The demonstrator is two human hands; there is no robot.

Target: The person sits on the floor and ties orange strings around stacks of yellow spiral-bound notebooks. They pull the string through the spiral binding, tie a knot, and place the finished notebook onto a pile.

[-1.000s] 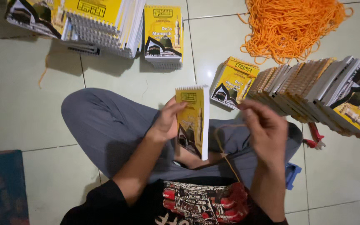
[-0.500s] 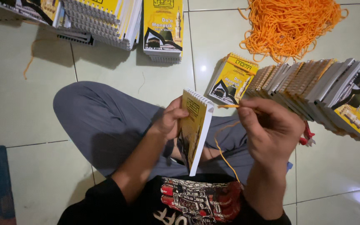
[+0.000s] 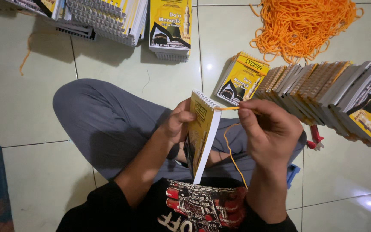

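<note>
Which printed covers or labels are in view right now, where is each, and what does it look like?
Booklet: upright in left hand, yellow cover, spiral top; right hand pinches orange cord.
Fanned booklet row: floor right, yellow-black covers.
Booklet stack: top centre, yellow, dark picture.
Stack: top left, spiral edges.

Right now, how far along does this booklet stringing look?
Done: I cannot tell which booklets already carry cord. In hand: the left hand holds a yellow booklet upright while the right hand pinches an orange cord at its spiral. Left: the cord pile remains large.

No packages, labels, signs, screens.
</note>
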